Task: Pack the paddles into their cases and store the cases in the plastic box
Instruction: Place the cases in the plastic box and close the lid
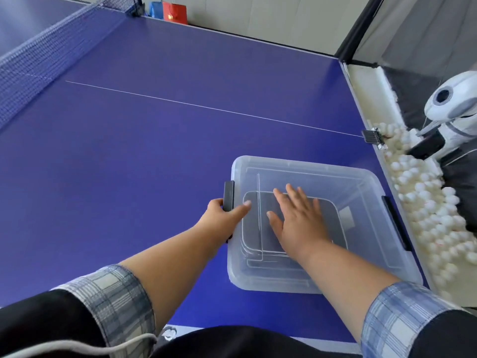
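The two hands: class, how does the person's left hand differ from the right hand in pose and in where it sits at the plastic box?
The left hand curls round the left edge of the plastic box by the black latch; the right hand lies flat, fingers spread. The left hand sits at the side; the right hand is over the middle, above the dark case. Both reach out from checked sleeves.

Table-tennis room: blue table [154, 151], net [38, 55].

Nothing here can be read; the pale sticker [346, 216] inside the plastic box [304, 164] is too blurred.
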### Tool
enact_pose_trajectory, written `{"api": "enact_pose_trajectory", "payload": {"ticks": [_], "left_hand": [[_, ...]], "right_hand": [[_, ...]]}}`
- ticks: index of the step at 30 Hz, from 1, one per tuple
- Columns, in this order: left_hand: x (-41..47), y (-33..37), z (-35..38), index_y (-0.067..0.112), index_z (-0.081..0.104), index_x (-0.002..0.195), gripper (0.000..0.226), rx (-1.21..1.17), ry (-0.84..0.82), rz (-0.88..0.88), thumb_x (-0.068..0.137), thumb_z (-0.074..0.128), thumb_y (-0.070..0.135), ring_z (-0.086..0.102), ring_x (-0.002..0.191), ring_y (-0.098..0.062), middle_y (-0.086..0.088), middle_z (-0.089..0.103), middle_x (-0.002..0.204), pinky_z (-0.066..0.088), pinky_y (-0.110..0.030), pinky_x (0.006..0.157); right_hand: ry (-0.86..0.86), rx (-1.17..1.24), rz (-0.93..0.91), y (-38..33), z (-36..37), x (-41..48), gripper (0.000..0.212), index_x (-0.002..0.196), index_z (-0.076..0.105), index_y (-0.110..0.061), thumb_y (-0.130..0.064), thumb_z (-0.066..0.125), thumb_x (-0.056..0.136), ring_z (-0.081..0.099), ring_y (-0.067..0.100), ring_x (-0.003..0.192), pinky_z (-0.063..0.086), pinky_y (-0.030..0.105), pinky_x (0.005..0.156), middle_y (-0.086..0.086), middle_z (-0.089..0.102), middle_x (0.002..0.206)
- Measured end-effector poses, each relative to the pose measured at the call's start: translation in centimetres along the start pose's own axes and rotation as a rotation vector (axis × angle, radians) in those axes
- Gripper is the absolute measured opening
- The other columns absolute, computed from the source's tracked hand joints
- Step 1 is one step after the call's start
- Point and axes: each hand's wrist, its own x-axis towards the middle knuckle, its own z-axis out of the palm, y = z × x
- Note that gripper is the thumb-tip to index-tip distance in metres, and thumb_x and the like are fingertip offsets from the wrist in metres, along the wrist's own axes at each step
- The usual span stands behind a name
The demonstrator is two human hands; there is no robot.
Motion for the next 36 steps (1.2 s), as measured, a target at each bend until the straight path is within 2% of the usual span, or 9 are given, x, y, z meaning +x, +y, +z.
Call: {"api": "enact_pose_trajectory", "payload": {"ticks": [4, 8, 12, 17, 22, 26, 31, 33, 36], "left_hand": [[1.1, 1.7, 0.2, 0.03, 0.066, 0.102, 0.059, -0.273, -0.019, -0.238, 0.079, 0.044, 0.079, 0.073, 0.087, -0.026, -0.001, 0.075, 0.097, 0.059, -0.043, 0.077], [1.7, 2.0, 0.9, 0.024, 0.058, 0.097, 0.057, 0.007, 0.1, -0.159, 0.086, 0.033, 0.075, 0.065, 0.072, -0.024, -0.002, 0.067, 0.088, 0.053, -0.033, 0.06], [1.9, 2.4, 1.0, 0.018, 0.053, 0.113, 0.061, 0.067, 0.118, -0.186, 0.091, 0.033, 0.071, 0.061, 0.079, -0.024, -0.004, 0.061, 0.093, 0.047, -0.034, 0.06], [1.7, 3.2, 1.6, 0.015, 0.053, 0.11, 0.056, -0.009, 0.133, -0.289, 0.093, 0.038, 0.067, 0.059, 0.085, -0.025, -0.004, 0.062, 0.101, 0.05, -0.037, 0.071], [2.0, 3.0, 2.5, 0.002, 0.052, 0.119, 0.054, 0.091, 0.139, -0.076, 0.1, 0.043, 0.052, 0.052, 0.089, -0.029, -0.014, 0.053, 0.105, 0.048, -0.043, 0.083], [1.6, 3.3, 2.5, 0.013, 0.044, 0.121, 0.045, 0.036, 0.172, -0.208, 0.099, 0.043, 0.053, 0.06, 0.09, -0.027, -0.007, 0.061, 0.103, 0.05, -0.042, 0.082], [0.8, 3.5, 2.4, 0.019, 0.031, 0.147, 0.063, 0.203, 0.3, 0.008, 0.095, 0.056, 0.044, 0.051, 0.121, -0.037, -0.011, 0.045, 0.142, 0.044, -0.054, 0.101], [0.0, 3.2, 2.3, 0.026, 0.023, 0.153, 0.068, 0.505, 0.344, 0.175, 0.094, 0.056, 0.037, 0.041, 0.131, -0.034, -0.005, 0.033, 0.152, 0.041, -0.05, 0.102], [-1.8, 1.7, 2.8, 0.036, 0.031, 0.148, 0.059, 1.018, 0.282, 0.517, 0.093, 0.052, 0.039, 0.027, 0.141, -0.026, 0.004, 0.027, 0.156, 0.03, -0.042, 0.111]], "right_hand": [[-0.003, 0.0, 0.003, 0.0, 0.0, -0.1, 0.076, 0.158, 0.01, -0.035, -0.067, -0.001, 0.089, -0.002, 0.022, 0.155, 0.0, 0.05, 0.124, -0.001, 0.004, 0.169], [-0.039, -0.032, 0.004, -0.1, 0.3, 0.3, 0.079, 0.159, 0.0, -0.035, -0.067, -0.006, 0.087, -0.007, 0.024, 0.155, -0.003, 0.052, 0.123, 0.001, -0.003, 0.17], [-0.057, -0.046, 0.003, -0.2, 0.4, 0.5, 0.077, 0.157, -0.01, -0.036, -0.066, -0.01, 0.086, -0.013, 0.026, 0.154, -0.006, 0.054, 0.122, 0.002, -0.009, 0.169], [-0.076, -0.056, -0.008, -0.3, 0.3, 0.5, 0.073, 0.157, -0.012, -0.035, -0.064, -0.008, 0.091, -0.015, 0.027, 0.154, -0.008, 0.055, 0.121, 0.002, -0.013, 0.169], [-0.083, -0.04, -0.015, -0.2, 0.0, 0.5, 0.067, 0.157, -0.012, -0.035, -0.063, 0.001, 0.098, -0.017, 0.026, 0.153, -0.009, 0.054, 0.122, 0.001, -0.014, 0.169], [-0.085, -0.009, -0.006, -0.1, -0.2, 0.3, 0.067, 0.158, -0.01, -0.035, -0.062, 0.005, 0.098, -0.016, 0.024, 0.154, -0.008, 0.053, 0.122, -0.001, -0.013, 0.169], [-0.041, 0.171, 0.007, 0.6, -1.3, 0.1, 0.071, 0.16, 0.008, -0.03, -0.061, 0.029, 0.099, -0.009, 0.018, 0.155, -0.007, 0.05, 0.122, -0.002, -0.002, 0.17], [0.038, 0.212, 0.037, 1.9, -1.8, -0.9, 0.069, 0.158, 0.019, -0.029, -0.057, 0.038, 0.098, -0.004, 0.018, 0.155, -0.004, 0.052, 0.123, -0.002, 0.007, 0.169], [0.178, 0.212, 0.143, 5.7, -2.3, -3.9, 0.057, 0.151, 0.037, -0.03, -0.052, 0.043, 0.099, 0.003, 0.019, 0.155, -0.001, 0.053, 0.122, -0.003, 0.019, 0.166]]}}
